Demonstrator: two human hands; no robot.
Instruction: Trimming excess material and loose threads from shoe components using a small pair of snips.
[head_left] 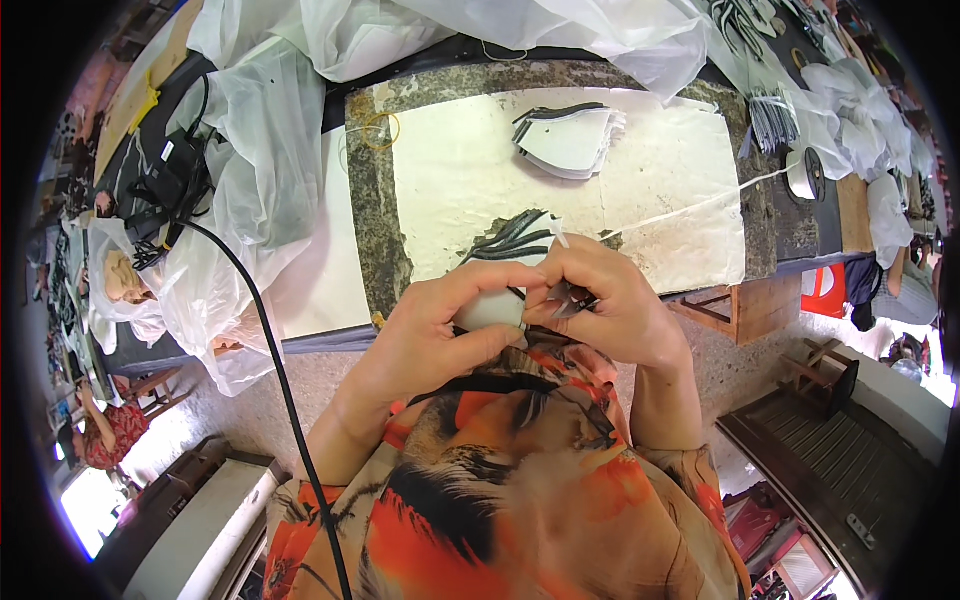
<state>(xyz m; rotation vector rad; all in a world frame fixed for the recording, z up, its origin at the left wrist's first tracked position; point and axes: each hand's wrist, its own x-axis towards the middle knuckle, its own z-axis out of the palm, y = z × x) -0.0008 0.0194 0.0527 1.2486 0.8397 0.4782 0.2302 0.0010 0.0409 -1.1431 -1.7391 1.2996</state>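
Note:
Close in front of my body, my left hand pinches a light grey curved piece between thumb and fingers. Against its right edge works my right hand, fingertips meeting those of the left. Tucked in the right palm is a small dark metal tool, perhaps snips; its shape is mostly hidden. A narrow white strip sticks up just above the right fingers. Beyond the hands lies a fanned stack of dark-edged pieces, partly covered by them. Farther off rests a second stack of pale curved pieces.
A worn board with white paper covers the table's middle. White tape runs right to a spool. Plastic bags crowd the left and far sides. A black cable hangs down at left. Wooden stools stand below.

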